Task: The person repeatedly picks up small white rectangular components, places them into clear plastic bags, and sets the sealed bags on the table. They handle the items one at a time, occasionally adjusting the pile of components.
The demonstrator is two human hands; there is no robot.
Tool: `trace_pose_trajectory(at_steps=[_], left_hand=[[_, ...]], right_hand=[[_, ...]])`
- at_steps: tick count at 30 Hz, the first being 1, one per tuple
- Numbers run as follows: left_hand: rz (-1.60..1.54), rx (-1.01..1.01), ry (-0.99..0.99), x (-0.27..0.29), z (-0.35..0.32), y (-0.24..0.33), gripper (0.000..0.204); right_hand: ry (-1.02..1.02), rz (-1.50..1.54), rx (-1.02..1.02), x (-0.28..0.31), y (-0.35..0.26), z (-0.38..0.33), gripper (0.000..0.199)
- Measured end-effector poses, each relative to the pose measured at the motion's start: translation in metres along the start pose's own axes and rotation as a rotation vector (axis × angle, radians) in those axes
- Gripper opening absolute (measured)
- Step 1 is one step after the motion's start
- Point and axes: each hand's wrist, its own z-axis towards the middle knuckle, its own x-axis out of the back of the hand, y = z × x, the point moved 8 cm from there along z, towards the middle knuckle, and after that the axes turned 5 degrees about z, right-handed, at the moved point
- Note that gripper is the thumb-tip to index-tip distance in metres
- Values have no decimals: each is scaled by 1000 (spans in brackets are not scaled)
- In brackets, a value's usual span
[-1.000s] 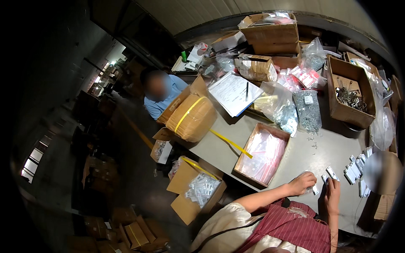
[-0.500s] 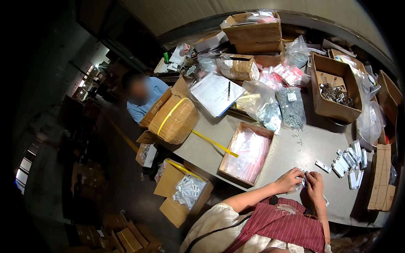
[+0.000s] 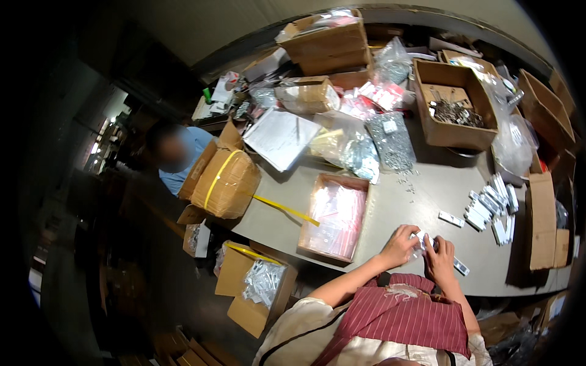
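My left hand (image 3: 400, 246) and my right hand (image 3: 441, 258) meet over the table's front edge. Between their bent fingers is a small clear plastic bag (image 3: 419, 249), mostly covered, with something white at its top. Just beside my right wrist lies a white-and-grey metal piece (image 3: 461, 266). A similar piece (image 3: 451, 219) rests farther forward. To the right is a loose pile of such metal pieces (image 3: 490, 206). An open carton of clear bags with red edges (image 3: 362, 227) stands left of my hands.
Small screws (image 3: 408, 181) have spilled from a clear bag of screws (image 3: 390, 141). A carton of metal clips (image 3: 427, 125) stands at the back right. At left are a taped carton (image 3: 235, 186) with a yellow strap and a person in blue (image 3: 198, 141). A carton flap (image 3: 542, 210) borders the right side.
The view has shifted, so the table sits farther left and higher. My fingers have moved slightly on the bag, and the metal piece by my right wrist shows more fully.
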Motion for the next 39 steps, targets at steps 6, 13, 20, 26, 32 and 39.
trace_pose_trajectory(at_steps=[6,13,20,26,32,39], left_hand=[[-239,317,44,18,-10,-26,26],[-396,469,-148,63,16,13,28],[-201,329,-98,49,18,10,30],[-291,319,-95,48,10,23,34],[-624,418,-504,0,-22,22,28],[-1290,591,-569,24,-15,61,36]], right_hand=[[54,297,-148,20,29,14,43],[163,770,-212,91,-7,37,33],[4,808,-195,97,-20,51,28],[-16,719,-179,88,-24,61,28],[-187,672,-355,46,-3,59,34],[-148,1142,-435,44,-27,82,22]])
